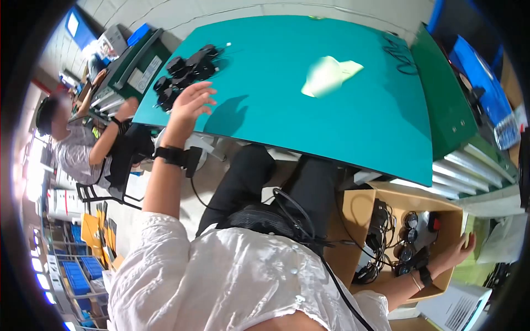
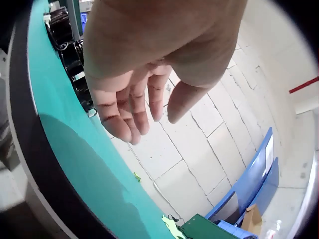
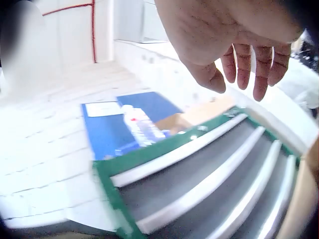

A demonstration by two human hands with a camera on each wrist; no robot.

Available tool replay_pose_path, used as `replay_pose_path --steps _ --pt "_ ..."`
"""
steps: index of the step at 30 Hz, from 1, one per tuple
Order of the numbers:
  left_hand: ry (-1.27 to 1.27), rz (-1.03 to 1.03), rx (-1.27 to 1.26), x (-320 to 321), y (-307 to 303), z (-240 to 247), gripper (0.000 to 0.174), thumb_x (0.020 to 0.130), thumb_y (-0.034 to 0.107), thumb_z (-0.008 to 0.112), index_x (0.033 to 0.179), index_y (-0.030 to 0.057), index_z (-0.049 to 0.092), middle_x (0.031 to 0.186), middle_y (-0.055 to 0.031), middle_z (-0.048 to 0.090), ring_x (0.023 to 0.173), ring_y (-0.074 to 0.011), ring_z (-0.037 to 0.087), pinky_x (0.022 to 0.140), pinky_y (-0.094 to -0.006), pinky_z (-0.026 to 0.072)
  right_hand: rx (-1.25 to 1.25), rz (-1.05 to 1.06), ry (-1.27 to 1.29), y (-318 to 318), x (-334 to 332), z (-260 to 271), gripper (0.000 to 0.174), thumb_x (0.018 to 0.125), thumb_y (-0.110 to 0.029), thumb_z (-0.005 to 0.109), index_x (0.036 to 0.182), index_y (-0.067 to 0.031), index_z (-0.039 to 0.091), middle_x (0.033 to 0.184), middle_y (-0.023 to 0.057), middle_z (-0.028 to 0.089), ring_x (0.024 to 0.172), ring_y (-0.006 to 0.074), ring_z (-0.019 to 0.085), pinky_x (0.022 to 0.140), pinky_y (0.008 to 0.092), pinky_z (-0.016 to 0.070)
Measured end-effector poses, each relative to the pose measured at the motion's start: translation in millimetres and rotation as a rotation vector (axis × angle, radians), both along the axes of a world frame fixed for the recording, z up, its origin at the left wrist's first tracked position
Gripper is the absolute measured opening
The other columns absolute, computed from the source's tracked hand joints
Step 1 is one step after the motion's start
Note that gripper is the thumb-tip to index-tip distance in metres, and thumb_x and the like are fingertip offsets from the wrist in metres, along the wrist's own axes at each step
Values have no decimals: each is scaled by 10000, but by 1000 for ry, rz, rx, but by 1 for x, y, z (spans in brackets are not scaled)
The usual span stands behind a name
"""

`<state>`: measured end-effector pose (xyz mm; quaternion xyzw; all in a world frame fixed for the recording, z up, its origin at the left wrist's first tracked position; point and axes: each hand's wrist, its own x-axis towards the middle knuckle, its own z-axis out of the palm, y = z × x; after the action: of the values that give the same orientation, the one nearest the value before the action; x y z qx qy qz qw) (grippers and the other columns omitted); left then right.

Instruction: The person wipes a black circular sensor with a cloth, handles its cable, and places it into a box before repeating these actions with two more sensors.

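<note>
The left hand (image 1: pixel 190 107) is raised over the near left edge of the teal table (image 1: pixel 265 94), fingers loosely bent and holding nothing. Black devices (image 1: pixel 190 69) lie in a cluster just beyond it; part of that cluster shows in the left wrist view (image 2: pixel 72 57). Off the table to the right, the right hand (image 1: pixel 458 254) hangs over the outer side of a cardboard box (image 1: pixel 359 212), its fingers relaxed and empty. Inside the box are black cables (image 1: pixel 381 231) and several round dark devices (image 1: pixel 407 251). In the right wrist view the hand (image 3: pixel 239 50) holds nothing.
A pale yellow sheet (image 1: pixel 328 77) and a thin black cable (image 1: pixel 403 58) lie on the table. Green drawer cabinets stand at both sides, the right one (image 1: pixel 447 99) close to the box. Another person (image 1: pixel 83 143) sits at the left. A cable runs across the lap.
</note>
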<state>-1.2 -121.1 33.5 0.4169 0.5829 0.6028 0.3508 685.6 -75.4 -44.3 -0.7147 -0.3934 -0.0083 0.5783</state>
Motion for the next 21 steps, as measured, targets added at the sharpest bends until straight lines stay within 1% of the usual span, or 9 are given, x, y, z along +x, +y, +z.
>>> replay_pose_path --steps 3,6,7,9,12,15,17,19,21 --pt "183 83 101 -36 -3 -17 368 855 83 639 1194 -23 543 1090 -84 601 929 -135 560 730 -267 468 221 366 44 17 -96 63 321 957 -118 521 1230 50 510 1188 147 580 1003 218 587 900 328 460" --pt "532 348 92 -70 -9 -24 439 789 88 696 1206 49 565 1110 -88 604 948 -152 548 779 -296 475 185 748 -47 54 -167 96 306 964 -75 475 1246 42 504 1189 146 586 968 179 595 907 306 439" --pt "523 354 96 -83 -9 -26 439 789 88 696 1206 49 565 1110 -88 604 948 -152 548 779 -296 475 156 833 -60 63 -206 112 307 952 -57 490 1244 33 508 1186 144 586 965 171 600 898 297 447" --pt "610 483 107 -108 -3 -31 496 749 101 731 1216 74 563 1133 -115 606 958 -179 560 804 -308 479 100 992 -49 89 -267 128 317 933 -30 508 1245 25 511 1180 138 588 958 167 610 882 282 458" --pt "681 461 140 -136 29 -37 667 674 188 812 1236 -22 521 1192 -194 580 1129 -317 541 931 -393 456 42 1198 -80 128 -359 148 291 890 2 551 1181 2 545 1127 101 603 940 157 620 835 272 498" --pt "836 496 34 -137 62 -21 840 649 260 839 1296 -88 433 1252 -269 518 1199 -393 476 1019 -440 390 41 1291 -157 166 -440 148 273 873 -31 572 1147 -19 570 1078 104 633 828 156 663 754 266 511" --pt "874 471 -49 -137 85 -17 902 637 288 849 1317 -98 398 1283 -271 496 1233 -392 447 1041 -435 374 42 1324 -138 187 -481 138 242 866 -56 581 1105 -16 583 1008 86 658 767 151 675 694 258 510" --pt "864 441 -103 -135 100 -15 959 623 294 856 1346 -91 357 1298 -267 484 1246 -388 433 1045 -433 374 5 1333 -116 201 -507 122 234 868 -55 578 1098 -14 585 1007 87 657 766 151 675 689 259 510" --pt "847 414 -189 -133 109 -16 939 634 255 844 1356 -74 344 1315 -259 459 1235 -380 442 1035 -425 389 -31 1338 -84 209 -523 110 226 870 -53 575 1091 -12 586 1005 87 656 764 151 675 683 261 511"
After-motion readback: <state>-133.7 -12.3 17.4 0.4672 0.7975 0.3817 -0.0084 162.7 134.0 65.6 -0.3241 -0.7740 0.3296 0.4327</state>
